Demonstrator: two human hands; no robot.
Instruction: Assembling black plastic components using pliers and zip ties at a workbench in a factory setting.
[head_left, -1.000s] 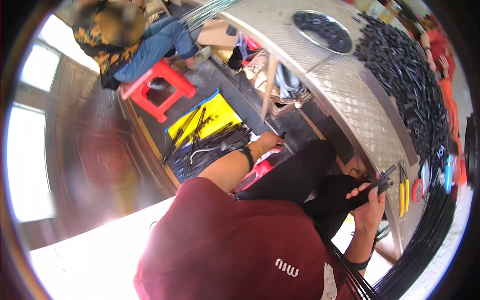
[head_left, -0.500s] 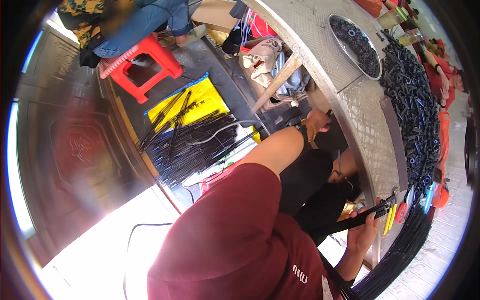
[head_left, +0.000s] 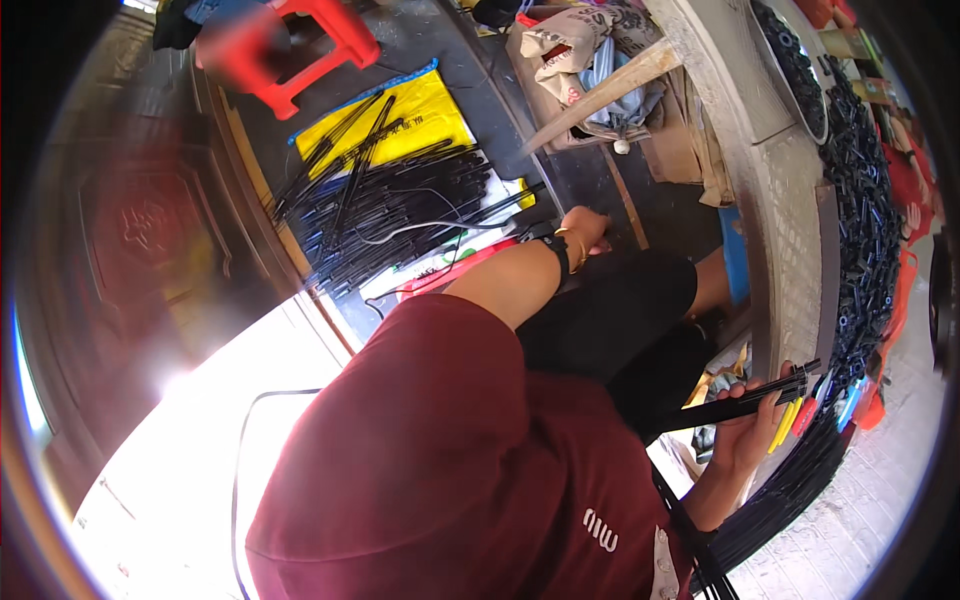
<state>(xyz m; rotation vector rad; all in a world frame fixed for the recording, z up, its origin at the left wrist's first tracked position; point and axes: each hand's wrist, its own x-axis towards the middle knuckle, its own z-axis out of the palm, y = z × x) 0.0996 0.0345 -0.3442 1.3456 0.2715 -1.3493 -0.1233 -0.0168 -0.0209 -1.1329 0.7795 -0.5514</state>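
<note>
My right hand, at the lower right beside the table, is closed around a bundle of thin black rods. The rods' tips stick out past my fingers toward the tabletop. My left hand reaches out over the dark floor beyond my knee. Its fingers are loosely bent and slightly apart, and nothing shows in them. A dark band and a bracelet are on that wrist. Left of this hand, a large pile of black rods lies on a yellow sack and white sheeting, with a grey cable across it.
The table on the right bears a heap of small black parts, a round metal tray and yellow-handled pliers. A red stool stands behind the sack. Bags fill the space under a wooden brace.
My left hand has moved left, nearer the rod pile. My right hand still grips its rods. The whole view has shifted, bringing the floor items higher.
</note>
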